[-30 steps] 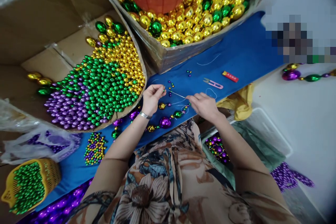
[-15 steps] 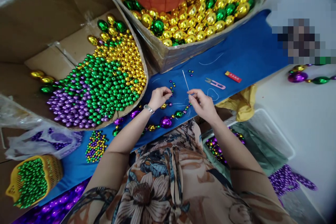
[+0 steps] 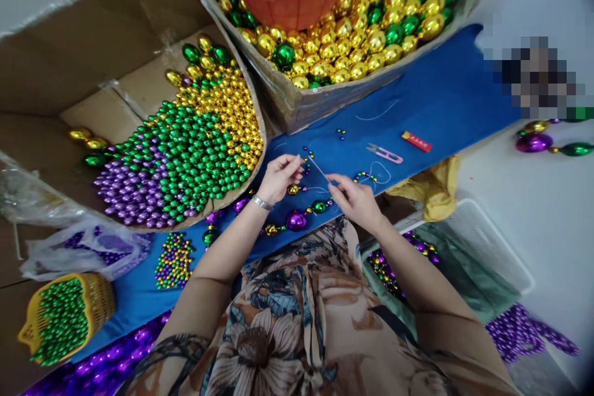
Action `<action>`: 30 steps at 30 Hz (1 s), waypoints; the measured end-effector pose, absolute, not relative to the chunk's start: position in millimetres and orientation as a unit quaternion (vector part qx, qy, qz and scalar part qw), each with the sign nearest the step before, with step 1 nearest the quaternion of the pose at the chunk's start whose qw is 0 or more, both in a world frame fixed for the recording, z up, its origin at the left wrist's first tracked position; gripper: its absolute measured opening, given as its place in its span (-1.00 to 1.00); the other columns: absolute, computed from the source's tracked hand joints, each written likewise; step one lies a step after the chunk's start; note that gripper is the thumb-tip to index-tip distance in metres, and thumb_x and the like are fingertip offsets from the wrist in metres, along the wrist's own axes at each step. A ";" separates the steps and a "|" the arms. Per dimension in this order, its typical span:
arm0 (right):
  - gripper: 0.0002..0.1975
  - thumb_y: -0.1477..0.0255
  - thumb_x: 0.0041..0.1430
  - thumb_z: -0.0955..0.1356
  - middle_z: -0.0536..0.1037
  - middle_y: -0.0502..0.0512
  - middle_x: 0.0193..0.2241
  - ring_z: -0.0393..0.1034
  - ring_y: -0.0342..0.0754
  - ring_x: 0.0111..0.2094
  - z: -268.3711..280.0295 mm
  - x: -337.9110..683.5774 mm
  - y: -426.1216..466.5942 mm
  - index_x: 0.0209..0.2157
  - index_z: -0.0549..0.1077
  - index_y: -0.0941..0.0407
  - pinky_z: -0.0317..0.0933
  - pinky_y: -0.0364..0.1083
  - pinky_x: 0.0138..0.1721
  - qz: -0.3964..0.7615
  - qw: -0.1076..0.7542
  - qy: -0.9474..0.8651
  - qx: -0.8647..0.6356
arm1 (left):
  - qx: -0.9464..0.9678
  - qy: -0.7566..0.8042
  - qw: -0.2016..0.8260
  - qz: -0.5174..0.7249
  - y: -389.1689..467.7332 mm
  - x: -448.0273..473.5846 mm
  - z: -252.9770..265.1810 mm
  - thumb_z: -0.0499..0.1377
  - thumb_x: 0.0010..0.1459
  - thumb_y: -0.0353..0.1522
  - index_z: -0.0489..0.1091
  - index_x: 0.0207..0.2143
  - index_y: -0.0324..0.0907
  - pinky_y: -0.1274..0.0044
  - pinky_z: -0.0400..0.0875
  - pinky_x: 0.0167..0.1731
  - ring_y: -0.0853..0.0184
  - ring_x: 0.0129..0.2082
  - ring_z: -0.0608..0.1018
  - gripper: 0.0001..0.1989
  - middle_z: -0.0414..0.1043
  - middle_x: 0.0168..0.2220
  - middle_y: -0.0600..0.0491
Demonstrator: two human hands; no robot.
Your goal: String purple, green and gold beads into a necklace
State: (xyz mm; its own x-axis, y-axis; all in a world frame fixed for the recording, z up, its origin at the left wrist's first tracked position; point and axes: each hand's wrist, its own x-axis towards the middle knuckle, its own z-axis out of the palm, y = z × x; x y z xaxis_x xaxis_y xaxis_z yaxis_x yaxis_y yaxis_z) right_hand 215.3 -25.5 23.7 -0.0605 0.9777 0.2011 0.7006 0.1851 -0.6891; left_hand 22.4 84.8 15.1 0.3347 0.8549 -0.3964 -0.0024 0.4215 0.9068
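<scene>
My right hand [image 3: 355, 199] pinches a thin, pale, needle-like rod [image 3: 320, 170] that slants up and left toward the small beads. Beside the rod's far end, my left hand [image 3: 281, 178] has thumb and fingertips pressed together; what lies between them is too small to make out. Small loose beads [image 3: 307, 153] in green, gold and purple lie just beyond its fingertips. Below both hands runs a bead string with a large purple bead [image 3: 296, 220] and a green bead [image 3: 319, 206]. A short row of tiny beads [image 3: 365, 177] on thread lies right of my right hand.
Pink thread snips [image 3: 385, 153] and a small red packet [image 3: 416, 142] lie on the blue cloth [image 3: 445, 83]. Bead-filled cardboard boxes stand left [image 3: 273, 154] and behind [image 3: 297, 117]. A yellow basket [image 3: 99, 303] holds green beads at left; a white crate [image 3: 503, 247] stands lower right.
The rod has tipped from nearly upright to slanting left, toward my left hand. The short beaded row right of my right hand now shows. The whole view has shifted slightly.
</scene>
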 end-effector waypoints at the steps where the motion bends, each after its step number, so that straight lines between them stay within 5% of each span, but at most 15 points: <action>1: -0.68 0.31 0.38 0.20 0.62 0.02 -0.40 0.46 -0.19 -0.48 21.8 214.2 -27.0 0.04 0.44 0.11 0.27 -0.21 -0.38 0.204 0.318 -0.709 -0.595 | 0.378 0.475 0.728 0.320 83.6 21.2 18.1 0.30 0.11 -0.14 0.47 -0.31 -0.23 0.64 0.38 -0.49 0.51 -0.55 0.48 -0.69 0.47 -0.47 0.11; 4: -0.66 0.32 0.39 0.20 0.65 0.05 -0.18 0.54 -0.17 -0.38 16.3 210.6 -30.6 0.08 0.46 0.06 0.34 -0.19 -0.31 0.169 0.296 -0.735 -0.586 | 0.288 0.448 0.776 0.338 80.0 18.5 24.9 0.36 0.06 -0.19 0.50 -0.26 -0.26 0.63 0.47 -0.39 0.50 -0.47 0.56 -0.68 0.52 -0.41 0.06; 19: -0.61 0.35 0.41 0.17 0.63 0.04 -0.09 0.56 -0.16 -0.25 15.0 205.8 -29.1 0.15 0.44 0.03 0.38 -0.19 -0.20 0.141 0.228 -0.758 -0.595 | 0.305 0.436 0.768 0.356 72.4 20.0 24.7 0.44 -0.07 -0.25 0.48 -0.25 -0.25 0.59 0.51 -0.35 0.46 -0.44 0.58 -0.63 0.54 -0.40 0.07; 25: -0.53 0.33 0.41 0.15 0.59 0.09 -0.01 0.55 -0.11 -0.18 15.3 195.7 -11.1 0.29 0.26 0.03 0.37 -0.19 -0.21 0.114 0.170 -0.762 -0.615 | 0.367 0.425 0.751 0.347 66.8 27.0 22.5 0.49 -0.18 -0.25 0.40 -0.23 -0.23 0.58 0.49 -0.37 0.45 -0.45 0.57 -0.51 0.51 -0.45 0.13; 30: -0.53 0.34 0.43 0.12 0.53 0.09 0.07 0.55 -0.10 -0.12 11.8 201.0 0.8 0.30 0.23 0.05 0.38 -0.17 -0.14 0.125 0.182 -0.778 -0.588 | 0.561 0.427 0.642 0.301 67.3 14.3 19.2 0.28 0.14 -0.16 0.38 -0.13 -0.21 0.44 0.50 -0.19 0.32 -0.26 0.61 -0.64 0.57 -0.26 -0.01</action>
